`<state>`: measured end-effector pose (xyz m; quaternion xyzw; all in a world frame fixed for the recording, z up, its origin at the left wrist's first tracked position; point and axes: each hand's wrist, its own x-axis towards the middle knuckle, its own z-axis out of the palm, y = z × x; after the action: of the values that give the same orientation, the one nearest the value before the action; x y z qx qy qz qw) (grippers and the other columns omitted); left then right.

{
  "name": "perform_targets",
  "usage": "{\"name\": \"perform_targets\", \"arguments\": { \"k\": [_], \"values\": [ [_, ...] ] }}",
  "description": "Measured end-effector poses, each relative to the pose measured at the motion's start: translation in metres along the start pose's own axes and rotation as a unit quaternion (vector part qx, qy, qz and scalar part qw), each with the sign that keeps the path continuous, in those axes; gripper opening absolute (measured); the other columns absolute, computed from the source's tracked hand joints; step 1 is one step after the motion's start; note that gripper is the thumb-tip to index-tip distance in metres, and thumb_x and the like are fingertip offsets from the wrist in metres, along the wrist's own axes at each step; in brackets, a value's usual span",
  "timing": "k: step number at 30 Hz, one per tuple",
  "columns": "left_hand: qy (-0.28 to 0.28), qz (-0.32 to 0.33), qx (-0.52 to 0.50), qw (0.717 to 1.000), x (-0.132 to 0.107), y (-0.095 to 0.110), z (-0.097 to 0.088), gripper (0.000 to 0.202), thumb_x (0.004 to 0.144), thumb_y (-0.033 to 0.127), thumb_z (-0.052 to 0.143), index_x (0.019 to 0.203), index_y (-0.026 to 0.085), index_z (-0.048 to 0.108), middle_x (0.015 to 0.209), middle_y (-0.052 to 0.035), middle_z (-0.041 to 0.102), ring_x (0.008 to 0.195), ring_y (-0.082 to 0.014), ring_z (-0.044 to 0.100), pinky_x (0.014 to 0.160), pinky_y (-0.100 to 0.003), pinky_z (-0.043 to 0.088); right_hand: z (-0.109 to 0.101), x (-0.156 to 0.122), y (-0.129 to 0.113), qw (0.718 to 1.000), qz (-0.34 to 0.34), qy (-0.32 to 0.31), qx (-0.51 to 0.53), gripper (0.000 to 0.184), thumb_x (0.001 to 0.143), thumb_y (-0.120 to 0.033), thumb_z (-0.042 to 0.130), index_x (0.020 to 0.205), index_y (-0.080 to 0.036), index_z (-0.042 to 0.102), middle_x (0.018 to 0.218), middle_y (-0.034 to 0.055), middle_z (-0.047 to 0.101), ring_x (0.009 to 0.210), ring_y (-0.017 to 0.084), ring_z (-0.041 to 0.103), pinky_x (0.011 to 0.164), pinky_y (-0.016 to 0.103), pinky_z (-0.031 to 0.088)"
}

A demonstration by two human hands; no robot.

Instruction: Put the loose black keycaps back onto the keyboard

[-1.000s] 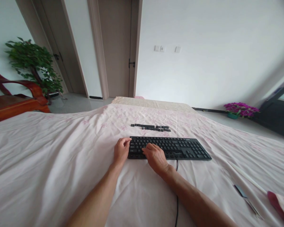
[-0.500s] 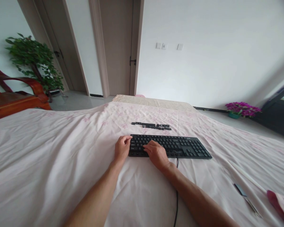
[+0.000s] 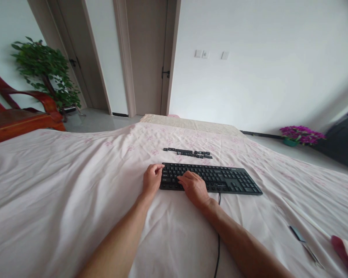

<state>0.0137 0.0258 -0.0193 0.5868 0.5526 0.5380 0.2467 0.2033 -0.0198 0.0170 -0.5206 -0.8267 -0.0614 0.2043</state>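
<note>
A black keyboard [image 3: 240,181] lies on the pale bedsheet, its cable running toward me. Some keycaps are off along its near rows. My left hand [image 3: 152,178] is closed at the keyboard's upper left corner, thumb and fingers on the edge. Over the left part of the near rows, my right hand [image 3: 193,188] has its fingers pinched together at the keys. Whatever sits between those fingertips is too small and hidden to make out. Beyond the keyboard, several loose black keycaps [image 3: 184,151] lie in two rough rows, a long bar-shaped one among them.
A tool with a dark handle and thin metal prongs [image 3: 306,245] rests on the sheet [image 3: 104,185] at right, near a dark pink and white cloth [image 3: 343,249]. A wooden chair [image 3: 43,112], a leafy plant [image 3: 43,73] and purple flowers [image 3: 301,134] stand around the bed.
The whole view has shifted slightly, so everything appears a little further right. Both hands keep nearly the same places on the keyboard, and the loose keycaps look unmoved.
</note>
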Motion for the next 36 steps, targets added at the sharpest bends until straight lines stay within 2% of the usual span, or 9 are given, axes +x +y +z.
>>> {"name": "perform_targets", "arguments": {
  "k": [5,20,25,29,36],
  "values": [
    [-0.001,-0.001,0.005,1.000,0.000,0.001,-0.001,0.020,0.080,0.017,0.051,0.090,0.020,0.068,0.095,-0.0040,0.069,0.091,-0.0167,0.064,0.088,-0.031,0.049,-0.003,0.002,-0.005,0.999,-0.029,-0.015,-0.022,0.016,0.090,-0.023,0.052,0.093,-0.025,0.068,0.082,0.0013,0.058,0.079,0.014,0.052,0.073,0.024,0.036],
    [-0.002,0.001,0.007,1.000,0.000,0.002,0.000,0.020,0.080,0.017,0.052,0.090,0.020,0.069,0.095,-0.0046,0.069,0.091,-0.0169,0.064,0.087,-0.031,0.049,-0.008,0.002,-0.009,0.995,-0.053,-0.034,-0.072,0.016,0.091,-0.021,0.050,0.081,-0.022,0.063,0.080,0.0020,0.056,0.077,0.015,0.048,0.070,0.028,0.031],
    [-0.010,0.002,0.020,1.000,0.000,0.001,0.000,0.021,0.080,0.018,0.051,0.092,0.019,0.068,0.096,-0.0047,0.069,0.092,-0.0170,0.064,0.087,-0.031,0.049,-0.009,0.001,-0.014,0.989,-0.080,-0.045,-0.114,0.014,0.090,-0.016,0.048,0.087,-0.019,0.061,0.085,0.0045,0.058,0.078,0.017,0.048,0.070,0.031,0.031],
    [-0.011,0.007,0.024,1.000,0.000,0.001,-0.001,0.021,0.079,0.017,0.052,0.092,0.019,0.068,0.096,-0.0046,0.069,0.092,-0.0170,0.064,0.087,-0.031,0.049,-0.010,0.001,-0.018,0.983,-0.092,-0.079,-0.135,0.015,0.088,-0.012,0.046,0.086,-0.018,0.060,0.088,0.0061,0.058,0.079,0.019,0.048,0.070,0.032,0.032],
    [-0.010,0.012,0.031,0.999,0.000,0.000,0.000,0.021,0.080,0.017,0.051,0.092,0.020,0.068,0.096,-0.0046,0.069,0.092,-0.0169,0.064,0.087,-0.031,0.049,-0.024,0.000,-0.024,0.985,-0.059,-0.124,-0.109,0.024,0.080,-0.005,0.048,0.097,-0.017,0.059,0.093,0.0075,0.058,0.084,0.019,0.050,0.073,0.032,0.033]
  ]
}}
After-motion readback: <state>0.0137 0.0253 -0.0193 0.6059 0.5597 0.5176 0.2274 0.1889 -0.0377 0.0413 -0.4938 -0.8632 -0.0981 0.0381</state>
